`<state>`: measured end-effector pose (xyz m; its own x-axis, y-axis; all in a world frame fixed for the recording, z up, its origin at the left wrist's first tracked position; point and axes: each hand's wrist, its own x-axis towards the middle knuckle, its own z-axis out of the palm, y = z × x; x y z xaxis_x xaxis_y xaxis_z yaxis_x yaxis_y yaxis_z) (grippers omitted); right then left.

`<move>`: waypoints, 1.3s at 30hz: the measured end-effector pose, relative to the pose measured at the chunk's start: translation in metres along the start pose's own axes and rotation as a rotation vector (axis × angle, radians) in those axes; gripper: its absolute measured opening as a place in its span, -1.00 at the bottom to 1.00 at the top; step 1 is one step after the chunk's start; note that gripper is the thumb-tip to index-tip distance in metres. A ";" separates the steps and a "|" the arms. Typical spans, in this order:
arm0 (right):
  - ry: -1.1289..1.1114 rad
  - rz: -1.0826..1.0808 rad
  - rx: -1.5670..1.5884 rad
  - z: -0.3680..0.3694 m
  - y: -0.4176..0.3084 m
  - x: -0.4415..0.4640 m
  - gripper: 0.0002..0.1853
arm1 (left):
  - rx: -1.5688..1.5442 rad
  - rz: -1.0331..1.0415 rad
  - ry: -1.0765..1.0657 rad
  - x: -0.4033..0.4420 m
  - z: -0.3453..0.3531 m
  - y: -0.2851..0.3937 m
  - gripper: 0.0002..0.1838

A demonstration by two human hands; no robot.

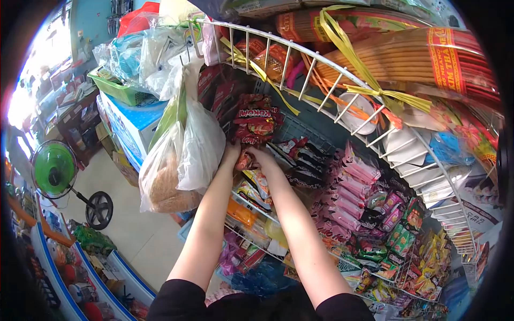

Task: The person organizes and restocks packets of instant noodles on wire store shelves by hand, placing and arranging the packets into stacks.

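Both my arms reach forward to a wire shelf of packets. My left hand (232, 153) is at the left side of a small red-orange noodle packet (245, 161), its fingertips partly hidden. My right hand (261, 156) curls around the packet's other side. Just beyond my hands is a stack of red Kokomi noodle packets (258, 119). Black packets (309, 163) lie to the right of my right hand. Below my hands are more colourful packets (251, 192). A white plastic bag with something brown inside (179, 166) hangs close to my left forearm.
A curved white wire rack (300, 48) with incense bundles (385, 59) overhangs at upper right. Pink packets (348, 192) fill the shelf to the right. A green fan (54, 168) stands on the floor at left, near low shelves (80, 262).
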<state>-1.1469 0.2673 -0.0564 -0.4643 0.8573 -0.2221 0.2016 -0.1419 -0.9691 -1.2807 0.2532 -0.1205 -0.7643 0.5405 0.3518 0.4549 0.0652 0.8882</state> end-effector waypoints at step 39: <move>0.467 -0.563 0.328 -0.371 0.039 -0.491 -0.57 | -0.617 0.046 -1.309 -0.424 0.004 0.365 -0.59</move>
<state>-0.5915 0.0242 0.0548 0.0025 0.9518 0.3069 -0.2533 0.2974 -0.9205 -0.7894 0.0513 0.0533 0.3575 0.9191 0.1654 -0.0568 -0.1553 0.9862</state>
